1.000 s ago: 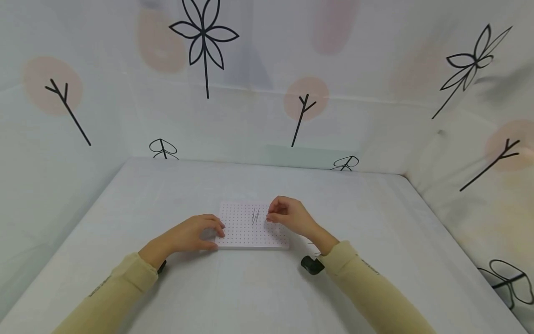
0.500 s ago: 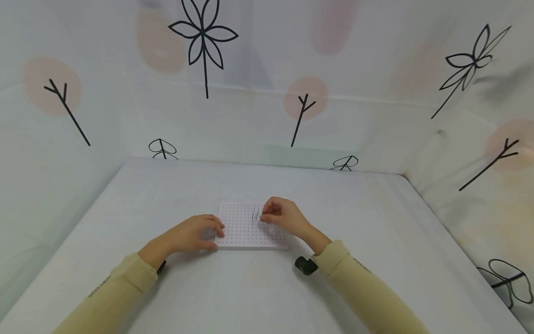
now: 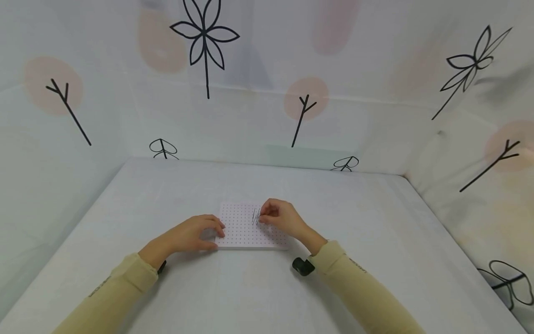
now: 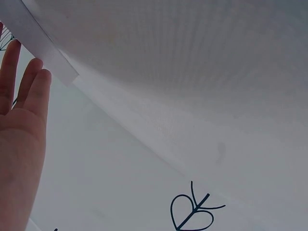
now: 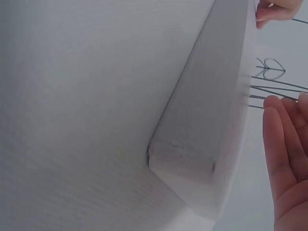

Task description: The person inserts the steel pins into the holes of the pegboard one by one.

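Note:
A white board [image 3: 238, 236] dotted with rows of small holes lies flat on the table. My left hand [image 3: 193, 233] rests at its left edge, fingertips on the top and thumb by the front corner. In the left wrist view, that hand's fingers [image 4: 36, 94] look nearly straight against the board's side. Several thin dark sticks [image 5: 276, 82] stand out from the board's face in the right wrist view. Beside these upright sticks, my right hand [image 3: 288, 220] pinches another thin stick, largely hidden by its fingertips.
The white-covered table [image 3: 167, 297] spreads around the board. A printed white cloth [image 3: 250, 116] rises behind and at both sides. A black wrist camera [image 3: 303, 266] sits under the right cuff, low over the table.
My right hand has moved left over the board, from near its right side to right beside the standing sticks. The left hand and the board have stayed in place.

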### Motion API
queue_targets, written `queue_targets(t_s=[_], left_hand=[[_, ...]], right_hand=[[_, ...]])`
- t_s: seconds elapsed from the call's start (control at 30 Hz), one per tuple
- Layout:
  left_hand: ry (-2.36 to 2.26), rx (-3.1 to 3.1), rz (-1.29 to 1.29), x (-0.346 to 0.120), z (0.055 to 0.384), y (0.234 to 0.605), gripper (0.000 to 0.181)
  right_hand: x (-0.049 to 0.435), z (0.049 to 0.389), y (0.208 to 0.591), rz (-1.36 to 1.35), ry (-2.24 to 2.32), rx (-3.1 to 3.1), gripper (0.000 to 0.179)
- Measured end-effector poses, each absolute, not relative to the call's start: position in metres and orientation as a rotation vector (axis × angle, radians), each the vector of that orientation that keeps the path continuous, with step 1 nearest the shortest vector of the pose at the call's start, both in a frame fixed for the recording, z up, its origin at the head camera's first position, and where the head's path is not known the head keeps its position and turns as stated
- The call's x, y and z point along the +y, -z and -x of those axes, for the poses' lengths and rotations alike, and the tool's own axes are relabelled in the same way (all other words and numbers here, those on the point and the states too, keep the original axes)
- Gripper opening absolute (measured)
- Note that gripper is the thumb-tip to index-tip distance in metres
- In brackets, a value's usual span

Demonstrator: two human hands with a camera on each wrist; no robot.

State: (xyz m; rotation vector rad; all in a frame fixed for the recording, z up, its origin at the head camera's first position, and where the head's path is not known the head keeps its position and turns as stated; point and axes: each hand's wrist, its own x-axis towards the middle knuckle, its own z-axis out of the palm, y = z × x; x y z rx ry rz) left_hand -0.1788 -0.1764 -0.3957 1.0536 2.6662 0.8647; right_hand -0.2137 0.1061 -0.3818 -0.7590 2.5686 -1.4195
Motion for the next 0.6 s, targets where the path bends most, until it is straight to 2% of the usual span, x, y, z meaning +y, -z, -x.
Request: queue_targets(t_s=[0.6], left_hand=[[-0.858,2.671,-1.046,-0.1752,0.1783,0.3951,0.021]], right_hand=[[0.1045,0.2121,0.3809,0.765,1.310,2.618,0.010]])
